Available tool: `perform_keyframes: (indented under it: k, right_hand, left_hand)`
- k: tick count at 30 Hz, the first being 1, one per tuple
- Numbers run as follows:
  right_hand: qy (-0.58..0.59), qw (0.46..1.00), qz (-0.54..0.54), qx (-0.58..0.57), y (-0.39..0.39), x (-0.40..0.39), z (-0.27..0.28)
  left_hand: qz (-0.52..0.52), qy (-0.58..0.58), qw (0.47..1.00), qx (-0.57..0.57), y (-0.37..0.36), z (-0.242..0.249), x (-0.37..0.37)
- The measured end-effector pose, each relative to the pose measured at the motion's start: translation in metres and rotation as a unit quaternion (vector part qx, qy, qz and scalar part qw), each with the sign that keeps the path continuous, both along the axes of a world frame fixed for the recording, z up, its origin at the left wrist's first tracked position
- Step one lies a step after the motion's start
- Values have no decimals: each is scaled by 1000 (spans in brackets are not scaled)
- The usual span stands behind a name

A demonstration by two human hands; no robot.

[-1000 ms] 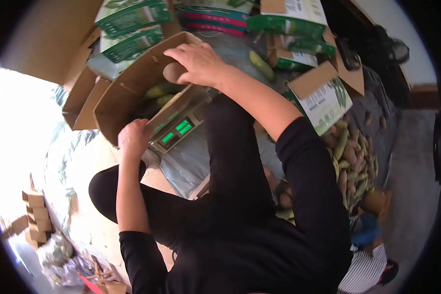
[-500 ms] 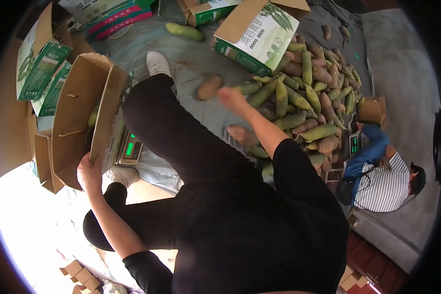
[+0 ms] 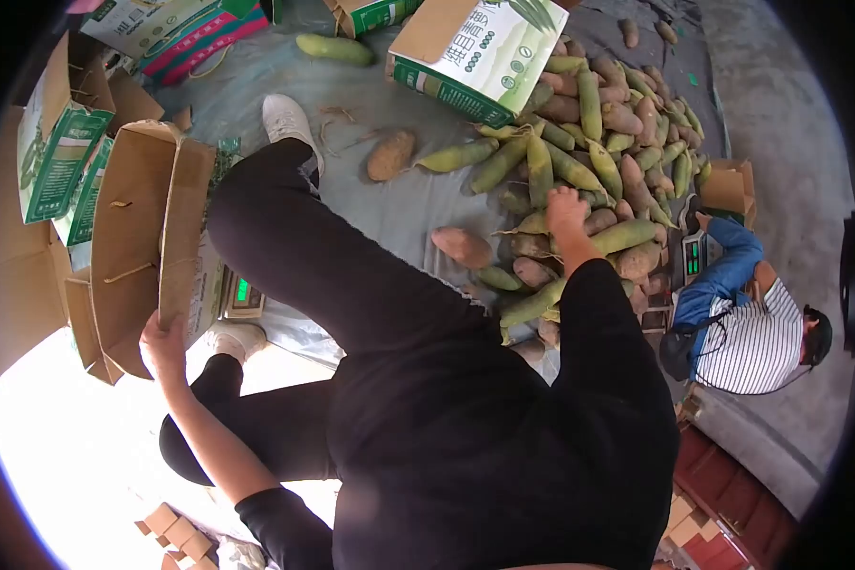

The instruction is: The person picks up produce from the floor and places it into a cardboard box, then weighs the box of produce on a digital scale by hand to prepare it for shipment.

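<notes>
My left hand [image 3: 163,347] grips the lower edge of an open cardboard box [image 3: 128,242] tilted on its side, thumb and fingers closed over the board. Beside the box, a scale [image 3: 245,293] with a lit green display is partly covered. My right hand [image 3: 568,217] is down on the pile, its fingers curled over a green radish [image 3: 534,222] whose far end it hides. Around it lie more green radishes [image 3: 541,171] and reddish-brown, potato-like roots [image 3: 461,247].
A printed carton [image 3: 475,52] stands at the pile's upper edge. Apart on the grey sheet [image 3: 361,114] lie a green radish [image 3: 335,49] and a brown root [image 3: 390,155]. More cartons [image 3: 66,152] stand at left. A person in a striped shirt [image 3: 750,342] sits beside another scale [image 3: 693,255].
My right hand has moved right, from near the single brown root onto the radish pile. My left hand still holds the box edge. The whole view has shifted slightly.
</notes>
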State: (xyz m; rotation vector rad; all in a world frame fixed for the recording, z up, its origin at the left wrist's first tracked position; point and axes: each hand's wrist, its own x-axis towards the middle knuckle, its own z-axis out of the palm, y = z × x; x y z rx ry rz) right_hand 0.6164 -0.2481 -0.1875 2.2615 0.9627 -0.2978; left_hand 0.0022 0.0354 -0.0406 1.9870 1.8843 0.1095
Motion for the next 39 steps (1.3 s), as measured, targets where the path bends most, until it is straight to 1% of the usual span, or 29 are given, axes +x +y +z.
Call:
perform_keyframes:
  k: [2, 4, 5, 7, 9, 11, 12, 13, 15, 17, 18, 19, 21, 22, 24, 25, 27, 28, 29, 30, 31, 32, 33, 34, 35, 37, 38, 39]
  right_hand:
    - [-16, 1000, -3, -13, -8, 17, 7]
    - [-50, 997, 37, -55, -16, 27, 11]
    - [-46, 996, 45, -54, -18, 27, 16]
    - [3, 997, 27, -68, -22, 24, 25]
    - [3, 999, -1, -43, -30, 36, 7]
    - [14, 994, 2, -110, -11, 19, 33]
    - [14, 994, 14, -108, -15, 19, 26]
    - [14, 994, 26, -106, -19, 22, 20]
    - [20, 995, 20, -95, -24, 20, 13]
    - [42, 990, 17, -130, -29, 21, 0]
    - [55, 989, -1, -139, -24, 11, 9]
    - [68, 987, -19, -147, -15, -4, 23]
    - [68, 987, -40, -137, -19, -11, 18]
    - [68, 988, -28, -133, -14, -17, 22]
    - [80, 980, -65, -171, -2, -31, 36]
    - [77, 981, -55, -167, -2, -30, 35]
    - [165, 978, -114, -56, -7, -20, 28]
    - [164, 980, -104, -54, -18, -1, 11]
    - [237, 967, -94, -30, -31, 27, -15]
    - [309, 947, -84, -6, -31, 40, -27]
    - [307, 949, -75, -5, -13, 31, -11]
    - [358, 910, -208, -8, 8, 17, 19]
    - [401, 852, -337, -11, 27, 3, 42]
    - [369, 893, -257, -1, 36, 2, 45]
    - [368, 896, -250, 0, 46, 2, 49]
    - [362, 886, -288, 29, 72, 2, 67]
    - [384, 871, -286, 112, 95, -34, 103]
    - [383, 872, -282, 113, 113, -38, 111]
  left_hand:
    - [-3, 0, 1000, 11, 1, -6, -5]
    - [-1, 3, 1000, 23, -1, -6, -8]
    - [3, -4, 1000, 17, -1, -4, -5]
    - [22, -4, 1000, 16, -3, 0, 1]
    - [39, -15, 999, -2, -5, 7, 7]
    - [48, -3, 999, -8, -4, 5, 4]
    - [42, 26, 999, 6, -4, 2, 3]
    - [46, 42, 998, -3, -5, 11, 10]
    - [40, 39, 998, -6, -4, 12, 10]
    - [29, 39, 999, 0, -4, 15, 12]
    - [33, 27, 999, 33, -6, 1, 2]
    - [34, 49, 998, 0, -6, 13, 11]
    - [15, 59, 998, 15, -7, 13, 11]
    - [20, 60, 998, 11, -8, 14, 13]
    - [23, 77, 997, -8, -8, 13, 12]
    - [11, 73, 997, 1, -9, 13, 11]
    - [12, 70, 997, -9, -10, 13, 9]
    - [14, 73, 997, -24, -9, 18, 11]
    - [3, 67, 998, 3, -12, 16, 8]
    - [10, 55, 998, 5, -13, 17, 8]
    - [15, 42, 999, 7, -13, 19, 9]
    - [22, 40, 999, 11, -14, 21, 8]
    - [8, 36, 999, 36, -16, 22, 7]
    - [-6, 34, 998, 61, -19, 24, 6]
    - [1, 32, 997, 64, -20, 25, 6]
    - [13, 55, 994, 89, -25, 28, 8]
    - [-7, 80, 992, 99, -27, 31, 7]
    - [-4, 79, 992, 101, -29, 35, 8]
